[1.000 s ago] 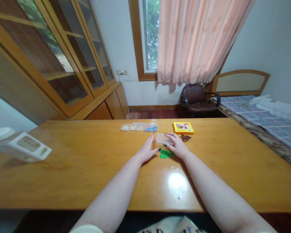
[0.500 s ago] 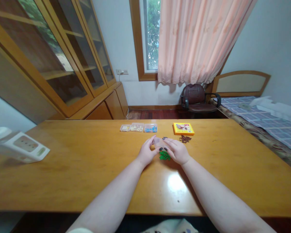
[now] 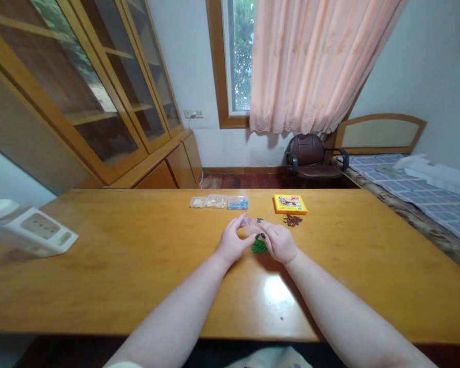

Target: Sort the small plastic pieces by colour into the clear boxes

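Note:
Between my two hands is a small clear plastic box [image 3: 250, 225], partly covered by fingers. My left hand [image 3: 232, 242] grips its left side, thumb along the near edge. On the other side my right hand [image 3: 279, 240] holds it, with the thumb close to the left thumb. A pile of small green pieces [image 3: 260, 246] lies on the table just below the box, partly behind my right hand. Small brown pieces [image 3: 293, 220] lie in a heap beyond my right hand. What the box contains, if anything, I cannot make out.
Clear boxes stand in a row at the table's far side: one with blue pieces [image 3: 238, 203], two with pale pieces [image 3: 216, 201]. A yellow box [image 3: 290, 204] lies to their right. At the left edge stands a white appliance [image 3: 42, 230]. The wooden table [image 3: 138, 266] spans the view.
My right hand has shifted slightly to the left, and the two thumbs are closer together on the clear box. The pieces and boxes on the table have stayed in place.

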### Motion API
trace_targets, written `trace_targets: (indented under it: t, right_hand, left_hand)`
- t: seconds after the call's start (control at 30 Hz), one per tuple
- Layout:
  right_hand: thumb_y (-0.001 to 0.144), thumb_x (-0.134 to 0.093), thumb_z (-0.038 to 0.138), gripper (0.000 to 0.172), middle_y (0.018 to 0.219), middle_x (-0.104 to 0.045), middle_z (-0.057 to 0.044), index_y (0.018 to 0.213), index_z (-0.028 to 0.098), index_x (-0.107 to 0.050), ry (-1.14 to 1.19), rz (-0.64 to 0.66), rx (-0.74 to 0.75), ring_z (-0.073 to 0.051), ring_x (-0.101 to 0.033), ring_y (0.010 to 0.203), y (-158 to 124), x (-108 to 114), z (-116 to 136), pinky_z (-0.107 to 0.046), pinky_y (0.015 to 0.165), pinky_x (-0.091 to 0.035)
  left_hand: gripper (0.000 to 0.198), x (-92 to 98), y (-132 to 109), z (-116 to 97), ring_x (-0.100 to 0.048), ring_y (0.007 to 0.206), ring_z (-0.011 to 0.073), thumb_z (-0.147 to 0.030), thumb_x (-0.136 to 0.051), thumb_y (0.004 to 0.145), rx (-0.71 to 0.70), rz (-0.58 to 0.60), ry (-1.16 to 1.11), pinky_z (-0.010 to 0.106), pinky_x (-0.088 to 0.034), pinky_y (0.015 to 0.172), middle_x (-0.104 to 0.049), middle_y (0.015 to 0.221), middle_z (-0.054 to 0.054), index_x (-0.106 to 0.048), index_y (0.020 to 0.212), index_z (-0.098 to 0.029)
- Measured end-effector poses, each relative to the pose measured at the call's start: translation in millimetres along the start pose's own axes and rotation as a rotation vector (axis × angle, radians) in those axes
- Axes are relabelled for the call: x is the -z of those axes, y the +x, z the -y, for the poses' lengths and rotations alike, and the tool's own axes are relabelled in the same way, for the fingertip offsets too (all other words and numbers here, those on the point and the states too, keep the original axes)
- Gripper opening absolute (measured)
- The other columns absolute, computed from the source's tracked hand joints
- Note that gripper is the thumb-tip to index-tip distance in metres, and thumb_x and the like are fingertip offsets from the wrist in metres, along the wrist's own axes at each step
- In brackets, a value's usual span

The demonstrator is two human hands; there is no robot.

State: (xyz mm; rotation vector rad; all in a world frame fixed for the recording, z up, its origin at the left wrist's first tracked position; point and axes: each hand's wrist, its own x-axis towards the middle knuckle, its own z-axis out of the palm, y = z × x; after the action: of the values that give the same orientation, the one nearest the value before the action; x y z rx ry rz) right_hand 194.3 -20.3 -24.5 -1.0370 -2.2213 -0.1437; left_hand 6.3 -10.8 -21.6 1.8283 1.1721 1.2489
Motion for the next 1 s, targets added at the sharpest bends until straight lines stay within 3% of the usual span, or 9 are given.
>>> trace_targets:
  t: [0.13,0.23,0.37,0.47,0.6,0.7,0.87,1.0]
  right_hand:
    - [0.092,-0.031,0.023,0.037,0.100,-0.070,-0.013,0.109,0.014,-0.062,0.007,-0.183,-0.031,-0.021,-0.066,0.088,-3,-2,-7,-0.034,0.078,-0.053]
    - [0.093,-0.032,0.026,0.036,0.093,-0.071,-0.011,0.102,0.016,-0.065,0.067,-0.208,-0.136,-0.020,-0.066,0.083,-5,-2,-14,-0.033,0.076,-0.053]
    - [0.094,-0.033,0.039,0.038,0.092,-0.071,-0.008,0.096,0.018,-0.065,0.350,-0.249,-0.374,-0.020,-0.066,0.084,-3,-2,-22,-0.033,0.077,-0.053]
    - [0.089,-0.042,0.051,0.042,0.076,-0.071,-0.007,0.091,0.016,-0.065,0.623,-0.315,-0.608,-0.018,-0.066,0.067,1,-3,-27,-0.032,0.066,-0.054]
    - [0.078,-0.053,0.059,0.046,0.061,-0.067,-0.005,0.085,0.014,-0.064,0.936,-0.372,-0.873,-0.014,-0.059,0.046,7,-4,-33,-0.025,0.048,-0.049]
    - [0.073,-0.058,0.054,0.043,0.054,-0.065,-0.004,0.083,0.013,-0.064,1.066,-0.333,-1.000,-0.012,-0.054,0.039,10,-4,-38,-0.022,0.040,-0.042]
    - [0.072,-0.058,0.041,0.032,0.047,-0.061,-0.003,0.081,0.011,-0.064,1.197,-0.204,-1.128,-0.010,-0.048,0.034,13,-5,-38,-0.020,0.036,-0.035]
    - [0.072,-0.057,0.038,0.029,0.051,-0.062,-0.002,0.084,0.012,-0.063,1.249,-0.240,-1.141,-0.010,-0.047,0.036,14,-6,-39,-0.021,0.038,-0.035]
  left_hand:
    - [0.071,0.4,-1,-8,-0.056,0.110,0.0238,-0.026,-0.073,0.065,-0.030,0.041,0.032,0.042,-0.043,0.101,-0.059,0.119,0.009,-0.047,0.130,-0.019]
    - [0.074,-2.0,-2,-3,-0.056,0.111,0.0238,-0.025,-0.073,0.066,-0.023,0.103,-0.068,0.042,-0.041,0.102,-0.058,0.121,0.010,-0.042,0.134,-0.019]
    - [0.089,-4.2,-1,12,-0.050,0.121,0.0235,-0.023,-0.072,0.069,0.005,0.247,-0.249,0.042,-0.037,0.106,-0.054,0.128,0.012,-0.024,0.143,-0.021]
    - [0.090,-0.4,0,17,-0.046,0.125,0.0229,-0.022,-0.068,0.073,-0.024,0.343,-0.218,0.045,-0.033,0.108,-0.051,0.133,0.011,-0.015,0.146,-0.026]
    - [0.066,10.5,2,11,-0.042,0.128,0.0228,-0.026,-0.061,0.081,-0.173,0.372,-0.036,0.045,-0.031,0.109,-0.043,0.140,0.008,-0.032,0.140,-0.029]
    - [0.047,17.9,6,5,-0.043,0.126,0.0215,-0.028,-0.060,0.082,-0.277,0.420,0.096,0.041,-0.034,0.107,-0.049,0.135,0.007,-0.050,0.128,-0.028]
    - [0.032,24.6,9,3,-0.058,0.103,0.0179,-0.038,-0.062,0.081,-0.375,0.445,0.349,0.034,-0.043,0.094,-0.065,0.109,0.004,-0.062,0.110,-0.025]
    - [0.027,25.9,10,4,-0.062,0.089,0.0167,-0.044,-0.059,0.083,-0.390,0.393,0.492,0.030,-0.043,0.085,-0.069,0.093,0.003,-0.066,0.096,-0.022]
